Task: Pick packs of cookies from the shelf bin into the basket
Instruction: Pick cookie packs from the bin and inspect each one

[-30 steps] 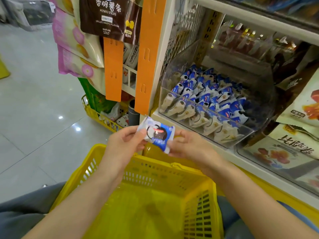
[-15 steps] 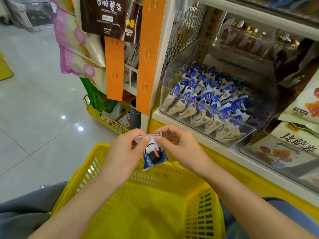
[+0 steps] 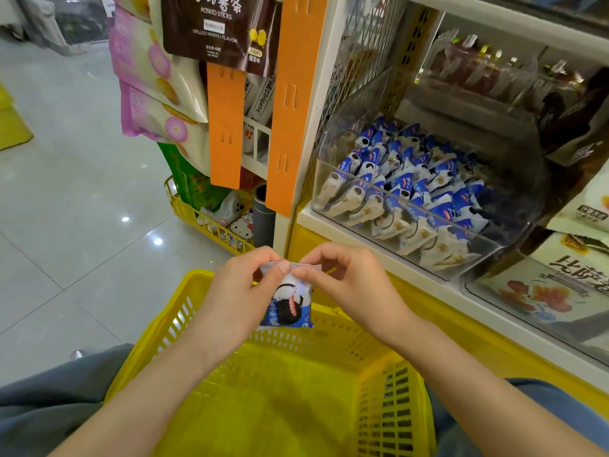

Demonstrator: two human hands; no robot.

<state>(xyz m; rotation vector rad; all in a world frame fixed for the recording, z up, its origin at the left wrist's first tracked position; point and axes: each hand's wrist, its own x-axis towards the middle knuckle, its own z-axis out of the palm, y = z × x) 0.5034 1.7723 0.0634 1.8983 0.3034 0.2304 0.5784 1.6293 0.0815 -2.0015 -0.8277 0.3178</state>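
A small blue-and-white cookie pack (image 3: 290, 303) hangs upright over the far rim of the yellow basket (image 3: 389, 397). My left hand (image 3: 242, 291) and my right hand (image 3: 349, 280) both pinch its crimped top edge, thumbs and forefingers close together. The clear shelf bin (image 3: 494, 258) up to the right holds several more of the same cookie packs (image 3: 408, 189). The basket sits in front of me with nothing visible inside it.
White shelf edge (image 3: 428, 285) runs right of my hands, with another clear bin of snack bags (image 3: 543, 285) lower right. Orange hanging strips (image 3: 227, 127) and snack bags hang at upper left. A second yellow basket (image 3: 211, 222) stands on the tiled floor.
The pack turned from lying flat between my hands to hanging upright by its top edge. Both hands came lower, over the basket rim.
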